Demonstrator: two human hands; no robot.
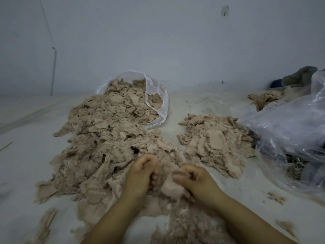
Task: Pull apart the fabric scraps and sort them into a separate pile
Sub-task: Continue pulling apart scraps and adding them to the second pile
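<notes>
A pale, dusty floor (190, 106) runs back to a plain grey-white wall (158, 41), with a thin cable (53, 67) hanging down the wall at the left. Both forearms reach in from the bottom edge, close together near the middle. The left hand (140, 175) is turned knuckles-up, its fingers curled down into the near edge of the big heap of beige fabric scraps (98, 148) and clenched on a tuft of fluffy fibre. The right hand (195, 178), just beside it, has thumb and fingers curled around a smooth pinkish scrap (169, 188) held between the two hands; wispy fibre stretches across the gap (motion blur hides the exact fingertip contact).

The big heap spills out of a clear plastic bag (158, 95) lying on its side at the back, its mouth toward the camera and still partly filled with the same scraps. To the right, apart from the heap, a smaller sorted pile (214, 143) of flatter beige pieces lies on the floor. Beyond it, at the right edge, is a crumpled clear plastic sheet or bag (288, 124), with more beige scraps (263, 98) and a grey cloth (299, 77) behind it. Stray tufts (276, 198) dot the floor near the arms.
</notes>
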